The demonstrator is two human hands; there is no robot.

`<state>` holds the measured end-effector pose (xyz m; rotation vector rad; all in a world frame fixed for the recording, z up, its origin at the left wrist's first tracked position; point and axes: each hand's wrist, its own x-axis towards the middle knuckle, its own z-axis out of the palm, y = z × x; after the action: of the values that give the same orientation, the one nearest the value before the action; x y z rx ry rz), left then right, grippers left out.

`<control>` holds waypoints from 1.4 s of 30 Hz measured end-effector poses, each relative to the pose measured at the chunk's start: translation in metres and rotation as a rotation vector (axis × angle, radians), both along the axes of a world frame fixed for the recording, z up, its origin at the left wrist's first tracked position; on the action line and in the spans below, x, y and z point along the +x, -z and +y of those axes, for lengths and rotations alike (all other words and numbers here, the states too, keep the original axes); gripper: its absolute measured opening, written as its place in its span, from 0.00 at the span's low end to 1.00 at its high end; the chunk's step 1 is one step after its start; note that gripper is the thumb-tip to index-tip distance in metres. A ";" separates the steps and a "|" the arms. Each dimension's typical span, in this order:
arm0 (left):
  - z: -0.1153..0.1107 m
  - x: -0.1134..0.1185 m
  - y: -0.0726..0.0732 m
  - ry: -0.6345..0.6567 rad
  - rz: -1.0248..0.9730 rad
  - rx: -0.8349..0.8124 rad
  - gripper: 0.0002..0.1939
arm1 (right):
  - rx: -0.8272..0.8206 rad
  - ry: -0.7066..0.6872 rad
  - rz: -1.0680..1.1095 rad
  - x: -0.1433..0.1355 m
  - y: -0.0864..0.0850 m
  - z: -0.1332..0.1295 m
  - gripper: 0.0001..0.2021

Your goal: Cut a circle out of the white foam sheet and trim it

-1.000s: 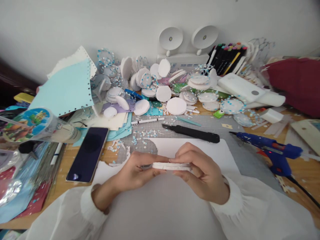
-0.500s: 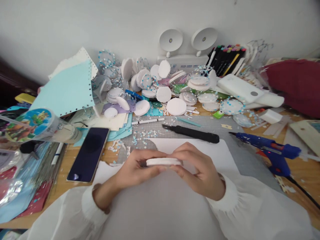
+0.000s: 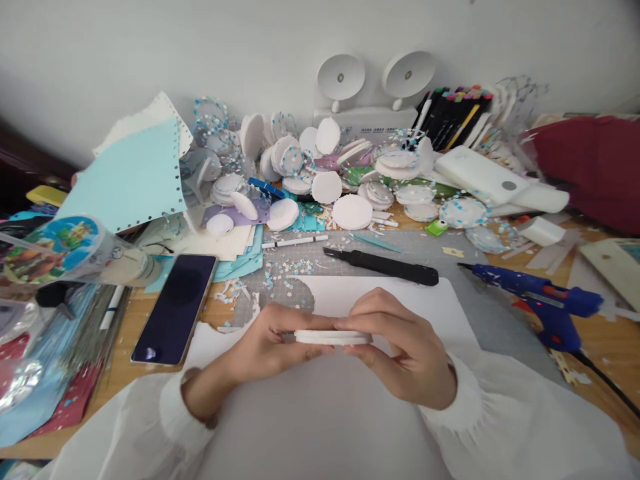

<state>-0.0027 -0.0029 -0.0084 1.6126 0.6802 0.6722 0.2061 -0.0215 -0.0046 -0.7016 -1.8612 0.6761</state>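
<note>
A white round disc (image 3: 333,337), seen edge-on and looking layered, is held level above the table's front edge. My left hand (image 3: 275,343) pinches its left side, fingers on top and thumb below. From the right, my right hand (image 3: 400,347) grips it the same way, with fingertips over the top and thumb underneath. Beyond my hands, a sheet of white paper (image 3: 425,300) with a cut edge lies on the grey cutting mat (image 3: 515,340). A black craft knife (image 3: 383,263) rests across the mat, its blade pointing left.
At the right lies a blue glue gun (image 3: 540,293) with a cord. A phone (image 3: 175,310) lies at the left, beside a plastic cup (image 3: 85,247). Many white discs (image 3: 353,212) are heaped along the back, below a twin-headed lamp (image 3: 365,120). Paper scraps (image 3: 290,269) litter the mat.
The disc and both hands have come slightly lower, and my right hand has shifted a little to the right. Both hands keep their hold on the disc.
</note>
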 end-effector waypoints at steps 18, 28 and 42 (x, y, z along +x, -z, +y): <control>0.003 -0.001 0.004 -0.264 -0.162 -0.287 0.07 | -0.253 0.080 0.081 0.000 0.008 -0.001 0.05; 0.001 -0.003 0.002 -0.094 -0.061 -0.247 0.09 | -0.087 0.033 0.000 -0.001 0.004 -0.001 0.09; 0.002 -0.002 -0.004 -0.009 -0.117 -0.252 0.16 | -0.004 -0.017 -0.004 0.000 0.000 -0.001 0.10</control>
<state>-0.0050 -0.0009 -0.0041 1.3291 0.6586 0.6547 0.2058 -0.0223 -0.0049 -0.6901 -1.8719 0.6901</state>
